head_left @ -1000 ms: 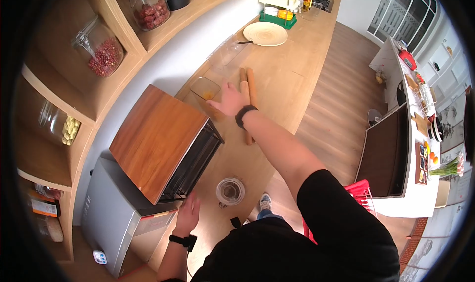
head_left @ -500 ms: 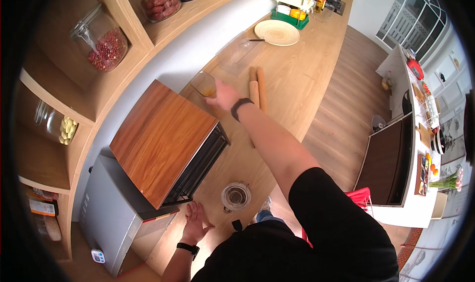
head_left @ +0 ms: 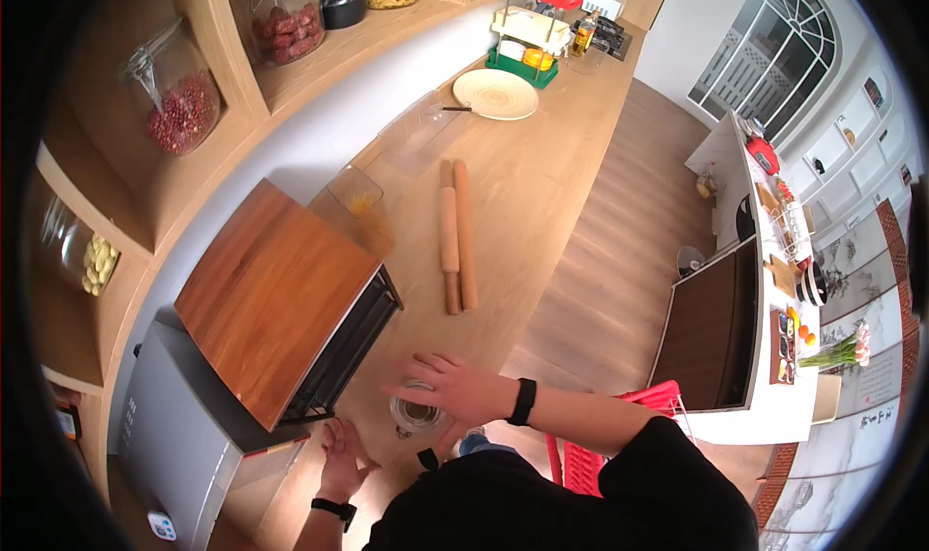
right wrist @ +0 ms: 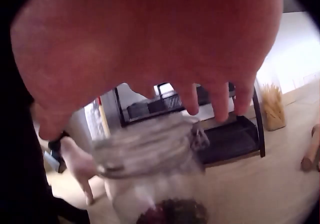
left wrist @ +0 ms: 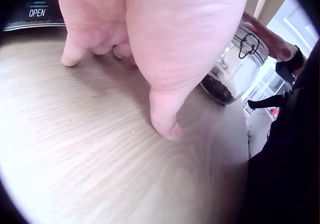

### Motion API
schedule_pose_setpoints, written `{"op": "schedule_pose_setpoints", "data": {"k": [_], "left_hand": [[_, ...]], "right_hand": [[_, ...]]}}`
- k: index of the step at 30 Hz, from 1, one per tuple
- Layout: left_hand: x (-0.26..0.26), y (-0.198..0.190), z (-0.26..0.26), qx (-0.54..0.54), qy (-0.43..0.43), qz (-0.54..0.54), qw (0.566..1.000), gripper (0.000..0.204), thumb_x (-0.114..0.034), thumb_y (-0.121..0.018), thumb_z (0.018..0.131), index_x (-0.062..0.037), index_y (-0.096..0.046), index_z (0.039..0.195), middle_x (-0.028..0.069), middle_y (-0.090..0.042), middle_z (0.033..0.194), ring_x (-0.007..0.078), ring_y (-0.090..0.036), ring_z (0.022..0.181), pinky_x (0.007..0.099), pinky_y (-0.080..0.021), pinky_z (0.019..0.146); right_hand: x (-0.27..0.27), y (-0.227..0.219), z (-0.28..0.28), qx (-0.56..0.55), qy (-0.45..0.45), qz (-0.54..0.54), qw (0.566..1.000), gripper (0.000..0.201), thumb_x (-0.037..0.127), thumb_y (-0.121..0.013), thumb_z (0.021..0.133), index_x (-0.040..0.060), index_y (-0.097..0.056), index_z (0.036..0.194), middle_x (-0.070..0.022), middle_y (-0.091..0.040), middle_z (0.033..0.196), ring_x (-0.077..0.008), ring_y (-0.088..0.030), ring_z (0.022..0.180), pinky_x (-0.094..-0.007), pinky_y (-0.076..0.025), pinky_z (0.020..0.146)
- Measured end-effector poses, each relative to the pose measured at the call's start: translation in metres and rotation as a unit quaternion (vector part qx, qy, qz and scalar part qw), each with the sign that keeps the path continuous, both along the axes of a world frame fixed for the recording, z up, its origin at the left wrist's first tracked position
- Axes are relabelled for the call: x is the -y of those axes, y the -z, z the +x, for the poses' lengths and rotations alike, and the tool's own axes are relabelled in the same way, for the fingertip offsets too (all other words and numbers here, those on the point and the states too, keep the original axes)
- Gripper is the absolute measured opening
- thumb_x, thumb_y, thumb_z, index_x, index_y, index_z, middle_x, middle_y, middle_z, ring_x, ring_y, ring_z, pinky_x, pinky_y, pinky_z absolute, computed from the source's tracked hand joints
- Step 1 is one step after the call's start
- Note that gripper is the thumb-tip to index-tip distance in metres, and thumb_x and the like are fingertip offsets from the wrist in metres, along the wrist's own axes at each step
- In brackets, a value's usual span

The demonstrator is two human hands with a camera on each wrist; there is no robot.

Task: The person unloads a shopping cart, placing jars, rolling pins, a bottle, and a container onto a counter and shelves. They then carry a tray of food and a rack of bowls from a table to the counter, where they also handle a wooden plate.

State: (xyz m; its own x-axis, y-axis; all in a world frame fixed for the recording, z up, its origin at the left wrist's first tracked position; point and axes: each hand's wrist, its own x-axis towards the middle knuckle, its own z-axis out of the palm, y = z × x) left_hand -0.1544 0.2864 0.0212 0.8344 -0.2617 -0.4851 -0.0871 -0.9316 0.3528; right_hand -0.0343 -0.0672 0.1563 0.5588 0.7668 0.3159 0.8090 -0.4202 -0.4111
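— Head view first: what stood around the glass jar [head_left: 418,416]?

— The jar sat on the wooden bench [head_left: 542,183] near its front edge, just before the open black rack oven [head_left: 339,353] with its wooden top. Two rolling pins [head_left: 455,237] lay farther back, well apart, and a clear container [head_left: 356,195] stood behind the oven.

— And the hands?

— The right hand [head_left: 455,388] hovered spread over the jar's lid, fingers [right wrist: 220,101] relaxed, gripping nothing; whether it touched the lid, I couldn't tell. The left hand [head_left: 341,449] rested on the bench beside the jar, fingers [left wrist: 162,121] loose, fingertips touching the wood.

— Changed since a second before?

— Yes. The right hand had been stretched far out by the rolling pins and container; it had come back over the jar.
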Motion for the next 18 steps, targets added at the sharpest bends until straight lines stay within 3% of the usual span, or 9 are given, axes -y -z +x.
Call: {"op": "schedule_pose_setpoints", "data": {"k": [2,3,5,8,15,18], "left_hand": [[0.001,-0.006,-0.006,-0.002,-0.001,0.012,1.0,0.125,-0.043,-0.088,0.072,-0.0015,-0.012,0.162,0.0279,-0.004,0.168,0.0502,-0.001,0.154,0.0653,-0.024,0.119],[0.002,-0.01,-0.004,-0.004,-0.001,0.01,1.0,0.124,-0.043,-0.088,0.073,-0.0015,-0.012,0.162,0.0272,-0.004,0.168,0.0498,-0.001,0.154,0.0654,-0.024,0.119],[0.004,-0.012,-0.003,0.0,-0.001,0.007,1.0,0.123,-0.043,-0.087,0.074,-0.0018,-0.012,0.162,0.025,-0.004,0.169,0.0481,-0.002,0.155,0.0651,-0.023,0.119],[0.004,-0.011,-0.003,0.001,-0.008,0.006,1.0,0.123,-0.043,-0.088,0.073,-0.0018,-0.013,0.162,0.0245,-0.003,0.169,0.0471,-0.002,0.155,0.0642,-0.023,0.12],[0.006,-0.01,-0.001,-0.018,-0.019,0.012,1.0,0.125,-0.042,-0.089,0.072,-0.0017,-0.013,0.162,0.0243,-0.002,0.169,0.0459,0.0,0.156,0.0625,-0.023,0.121],[0.006,-0.008,-0.002,-0.015,-0.01,0.021,1.0,0.125,-0.043,-0.089,0.072,-0.0012,-0.013,0.161,0.0243,-0.002,0.169,0.0459,0.0,0.156,0.0627,-0.024,0.12]], "right_hand": [[-0.006,0.021,-0.01,0.047,0.001,-0.147,0.988,0.121,0.06,-0.087,0.061,0.0196,-0.03,0.159,-0.0146,-0.049,0.141,-0.0384,-0.054,0.12,-0.0465,-0.045,0.104],[-0.009,0.032,-0.01,0.046,-0.004,-0.143,0.989,0.121,0.06,-0.087,0.061,0.0196,-0.03,0.159,-0.0146,-0.049,0.141,-0.0384,-0.054,0.12,-0.0465,-0.045,0.104],[-0.016,0.045,-0.009,-0.062,-0.014,-0.153,0.986,0.119,0.047,-0.092,0.059,0.0199,-0.032,0.158,-0.0157,-0.05,0.135,-0.0369,-0.054,0.121,-0.0461,-0.045,0.105],[-0.019,0.051,-0.014,-0.085,-0.005,-0.066,0.994,0.113,0.035,-0.094,0.058,0.0179,-0.036,0.154,-0.0158,-0.052,0.131,-0.0366,-0.055,0.117,-0.0444,-0.047,0.104],[-0.013,0.053,-0.017,-0.133,0.008,-0.033,0.991,0.1,0.029,-0.092,0.063,0.0129,-0.041,0.147,-0.0158,-0.053,0.124,-0.0376,-0.056,0.113,-0.045,-0.05,0.097],[0.016,0.03,-0.008,-0.18,0.083,0.035,0.979,0.093,0.03,-0.09,0.067,0.0088,-0.043,0.144,-0.0169,-0.053,0.12,-0.0386,-0.056,0.112,-0.0448,-0.05,0.095]]}}
